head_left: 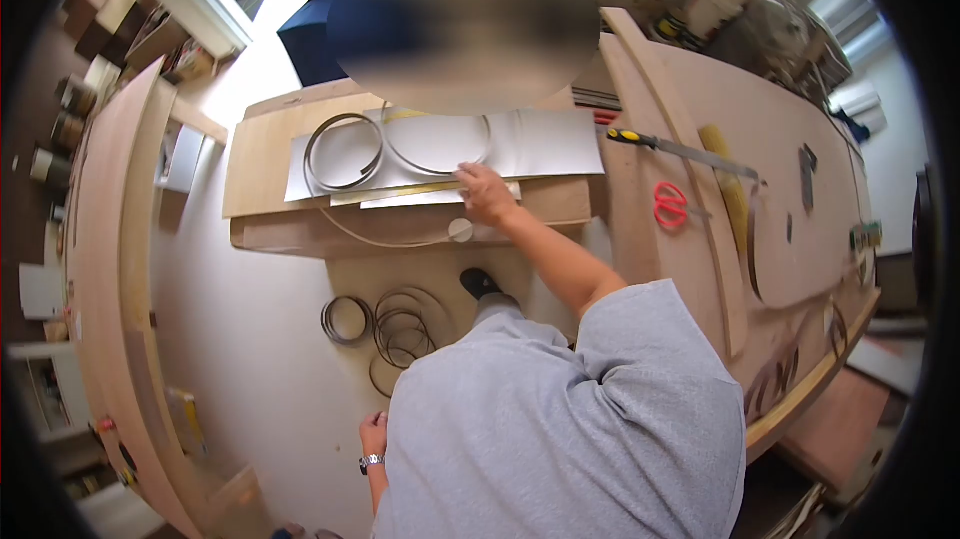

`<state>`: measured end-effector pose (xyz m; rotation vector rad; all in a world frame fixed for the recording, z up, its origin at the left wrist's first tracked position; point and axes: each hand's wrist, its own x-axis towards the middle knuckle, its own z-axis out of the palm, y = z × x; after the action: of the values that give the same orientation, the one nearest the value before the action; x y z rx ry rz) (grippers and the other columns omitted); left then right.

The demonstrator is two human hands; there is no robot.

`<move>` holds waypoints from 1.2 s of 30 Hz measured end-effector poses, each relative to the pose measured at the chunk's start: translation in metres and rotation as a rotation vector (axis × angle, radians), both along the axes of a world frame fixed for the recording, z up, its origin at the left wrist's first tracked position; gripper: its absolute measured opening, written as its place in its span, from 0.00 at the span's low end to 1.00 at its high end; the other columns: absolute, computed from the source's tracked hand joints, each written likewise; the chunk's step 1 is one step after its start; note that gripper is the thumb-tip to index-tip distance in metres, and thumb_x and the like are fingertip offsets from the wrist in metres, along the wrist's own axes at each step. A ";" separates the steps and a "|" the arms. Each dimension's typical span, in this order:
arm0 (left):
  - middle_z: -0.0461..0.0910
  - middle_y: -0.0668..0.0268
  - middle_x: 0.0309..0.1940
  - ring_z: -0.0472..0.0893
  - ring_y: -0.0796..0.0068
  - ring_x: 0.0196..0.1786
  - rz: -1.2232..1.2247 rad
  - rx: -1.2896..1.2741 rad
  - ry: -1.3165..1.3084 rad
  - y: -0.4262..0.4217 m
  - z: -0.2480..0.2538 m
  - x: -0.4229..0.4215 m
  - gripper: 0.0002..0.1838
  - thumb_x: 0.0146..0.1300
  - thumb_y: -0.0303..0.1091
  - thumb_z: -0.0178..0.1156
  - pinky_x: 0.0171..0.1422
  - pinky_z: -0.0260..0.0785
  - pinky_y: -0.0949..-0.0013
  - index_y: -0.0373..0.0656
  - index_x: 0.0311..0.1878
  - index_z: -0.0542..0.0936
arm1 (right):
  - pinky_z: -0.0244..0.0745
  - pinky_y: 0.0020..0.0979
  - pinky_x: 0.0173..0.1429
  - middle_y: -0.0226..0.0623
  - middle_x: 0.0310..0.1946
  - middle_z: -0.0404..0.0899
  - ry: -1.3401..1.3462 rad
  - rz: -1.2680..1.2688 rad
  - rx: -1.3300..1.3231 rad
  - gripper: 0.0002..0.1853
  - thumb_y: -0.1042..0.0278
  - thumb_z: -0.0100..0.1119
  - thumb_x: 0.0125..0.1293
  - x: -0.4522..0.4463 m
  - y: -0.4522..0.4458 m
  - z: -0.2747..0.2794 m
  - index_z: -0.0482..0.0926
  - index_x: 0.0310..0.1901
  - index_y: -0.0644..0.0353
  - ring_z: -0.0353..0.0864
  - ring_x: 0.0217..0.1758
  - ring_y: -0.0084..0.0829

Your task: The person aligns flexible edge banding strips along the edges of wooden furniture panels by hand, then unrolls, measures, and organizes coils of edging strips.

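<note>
My right hand [487, 195] reaches forward over a silver sheet [550, 144]. Its fingers are bent and closed at the lower edge of a loop of thin, dark strip [425, 170], which they appear to pinch. Left of that loop, a wider coil of dark strip [365, 175] stands on its edge on the sheet. A pale strip [350, 237] curves down below the sheet to a small white disc [460, 230]. My left hand [373, 433], with a wristwatch, hangs low beside my body. Its fingers are curled, and nothing shows in them.
Several coils of strip [347, 320] lie on the floor ahead of my feet. To the right, a wooden worktop [800, 179] carries red-handled scissors [670, 205], a handsaw [690, 152] and a long board [690, 189]. A wooden panel [100, 269] stands left. A blurred patch covers the top centre.
</note>
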<state>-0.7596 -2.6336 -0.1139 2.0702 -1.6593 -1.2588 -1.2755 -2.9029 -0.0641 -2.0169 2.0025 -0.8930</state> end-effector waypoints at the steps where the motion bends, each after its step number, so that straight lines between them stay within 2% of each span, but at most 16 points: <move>1: 0.81 0.58 0.29 0.79 0.74 0.27 0.014 -0.017 0.005 -0.004 0.001 0.007 0.12 0.61 0.30 0.57 0.34 0.73 0.71 0.28 0.41 0.79 | 0.68 0.39 0.61 0.40 0.48 0.78 -0.130 -0.006 0.002 0.13 0.66 0.54 0.62 0.010 0.012 0.005 0.78 0.47 0.58 0.73 0.56 0.44; 3: 0.81 0.57 0.30 0.79 0.73 0.28 0.008 -0.051 0.033 -0.017 0.028 0.012 0.11 0.61 0.28 0.55 0.33 0.73 0.71 0.28 0.41 0.78 | 0.74 0.38 0.51 0.45 0.43 0.80 -0.034 -0.008 0.240 0.10 0.61 0.54 0.62 0.027 0.039 0.010 0.79 0.39 0.57 0.78 0.48 0.47; 4: 0.81 0.57 0.29 0.79 0.74 0.27 0.017 -0.052 0.086 -0.021 0.040 0.018 0.10 0.61 0.27 0.55 0.32 0.72 0.72 0.29 0.39 0.78 | 0.74 0.39 0.50 0.45 0.40 0.80 -0.101 -0.105 0.272 0.10 0.60 0.54 0.62 0.042 0.061 0.019 0.79 0.37 0.56 0.78 0.46 0.46; 7: 0.78 0.59 0.25 0.77 0.75 0.24 0.008 -0.057 0.236 -0.012 0.022 0.069 0.06 0.60 0.25 0.53 0.28 0.71 0.73 0.30 0.36 0.75 | 0.73 0.40 0.49 0.44 0.39 0.80 -0.199 -0.369 0.367 0.10 0.60 0.52 0.63 0.084 0.131 0.029 0.79 0.37 0.56 0.78 0.46 0.45; 10: 0.77 0.61 0.23 0.76 0.74 0.22 0.012 0.114 0.229 0.017 0.008 0.139 0.05 0.60 0.24 0.52 0.27 0.71 0.73 0.31 0.33 0.74 | 0.73 0.39 0.51 0.45 0.41 0.79 -0.277 -0.421 0.099 0.10 0.63 0.51 0.62 0.104 0.195 0.043 0.79 0.39 0.57 0.77 0.47 0.46; 13: 0.77 0.60 0.25 0.75 0.73 0.21 -0.512 0.207 -0.192 0.034 -0.041 0.237 0.06 0.62 0.25 0.52 0.24 0.70 0.72 0.32 0.34 0.74 | 0.73 0.41 0.52 0.45 0.42 0.78 -0.086 -0.514 -0.129 0.12 0.69 0.55 0.58 0.089 0.249 0.091 0.78 0.44 0.57 0.77 0.46 0.47; 14: 0.77 0.60 0.25 0.75 0.73 0.20 -0.549 0.248 -0.232 0.040 -0.047 0.243 0.06 0.62 0.26 0.52 0.24 0.69 0.72 0.32 0.34 0.74 | 0.73 0.42 0.53 0.46 0.43 0.78 -0.035 -0.600 -0.136 0.13 0.68 0.55 0.58 0.075 0.268 0.111 0.78 0.45 0.58 0.77 0.47 0.47; 17: 0.77 0.60 0.24 0.75 0.72 0.20 -0.565 0.304 -0.232 0.053 -0.060 0.247 0.06 0.63 0.26 0.52 0.22 0.68 0.72 0.32 0.35 0.73 | 0.73 0.43 0.54 0.50 0.47 0.77 -0.036 -0.930 -0.036 0.17 0.63 0.57 0.57 0.034 0.345 0.176 0.77 0.48 0.59 0.77 0.49 0.49; 21: 0.76 0.60 0.24 0.75 0.72 0.20 -0.596 0.312 -0.182 0.047 -0.066 0.241 0.06 0.63 0.27 0.53 0.20 0.67 0.71 0.32 0.36 0.73 | 0.72 0.42 0.56 0.52 0.51 0.76 0.028 -1.297 0.070 0.22 0.59 0.58 0.58 -0.014 0.487 0.215 0.74 0.54 0.58 0.76 0.53 0.48; 23: 0.76 0.61 0.24 0.75 0.72 0.20 -0.589 0.296 -0.133 0.040 -0.069 0.234 0.07 0.63 0.28 0.53 0.19 0.66 0.71 0.32 0.36 0.73 | 0.71 0.42 0.58 0.50 0.52 0.76 0.114 -1.434 -0.013 0.26 0.59 0.59 0.57 -0.029 0.559 0.212 0.71 0.58 0.58 0.75 0.55 0.47; 25: 0.76 0.61 0.24 0.75 0.72 0.19 -0.549 0.275 -0.048 0.027 -0.072 0.226 0.07 0.64 0.28 0.53 0.19 0.65 0.71 0.32 0.37 0.73 | 0.69 0.40 0.60 0.51 0.54 0.75 0.169 -1.591 0.133 0.28 0.61 0.57 0.57 -0.030 0.626 0.215 0.68 0.61 0.59 0.74 0.58 0.47; 29: 0.76 0.61 0.24 0.75 0.71 0.19 -0.336 0.279 0.245 -0.004 -0.069 0.194 0.07 0.64 0.29 0.53 0.17 0.64 0.71 0.33 0.38 0.72 | 0.66 0.38 0.64 0.54 0.58 0.71 -0.013 -1.772 0.232 0.33 0.66 0.50 0.57 -0.027 0.728 0.218 0.61 0.67 0.58 0.71 0.62 0.46; 31: 0.78 0.60 0.26 0.76 0.70 0.21 -0.255 0.325 0.273 -0.016 -0.058 0.183 0.08 0.64 0.30 0.54 0.22 0.66 0.71 0.33 0.37 0.75 | 0.65 0.38 0.65 0.54 0.60 0.69 -0.088 -1.810 0.301 0.34 0.68 0.48 0.57 -0.020 0.748 0.224 0.58 0.68 0.59 0.69 0.63 0.46; 33: 0.82 0.58 0.30 0.80 0.67 0.25 -0.180 0.387 0.286 -0.019 -0.055 0.177 0.10 0.63 0.31 0.54 0.34 0.73 0.72 0.33 0.34 0.80 | 0.65 0.40 0.66 0.52 0.63 0.66 -0.191 -1.795 0.317 0.35 0.70 0.46 0.58 -0.011 0.759 0.243 0.54 0.70 0.59 0.68 0.65 0.45; 34: 0.77 0.59 0.23 0.76 0.70 0.19 -0.203 0.337 0.289 -0.013 -0.057 0.172 0.08 0.63 0.30 0.54 0.15 0.63 0.70 0.33 0.39 0.74 | 0.66 0.40 0.65 0.53 0.61 0.68 -0.151 -1.787 0.310 0.36 0.69 0.48 0.57 -0.017 0.767 0.239 0.54 0.70 0.58 0.69 0.64 0.46; 36: 0.79 0.59 0.26 0.75 0.65 0.24 -0.274 0.409 0.205 0.000 -0.061 0.180 0.10 0.60 0.35 0.56 0.24 0.66 0.64 0.36 0.36 0.75 | 0.68 0.39 0.63 0.56 0.58 0.70 -0.071 -1.772 0.303 0.39 0.66 0.52 0.55 -0.035 0.784 0.225 0.54 0.70 0.57 0.72 0.61 0.48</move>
<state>-0.5791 -2.6339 -0.1747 1.8678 -1.7475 -1.9714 -1.3102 -2.1186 0.1605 0.3843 3.2044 -0.5955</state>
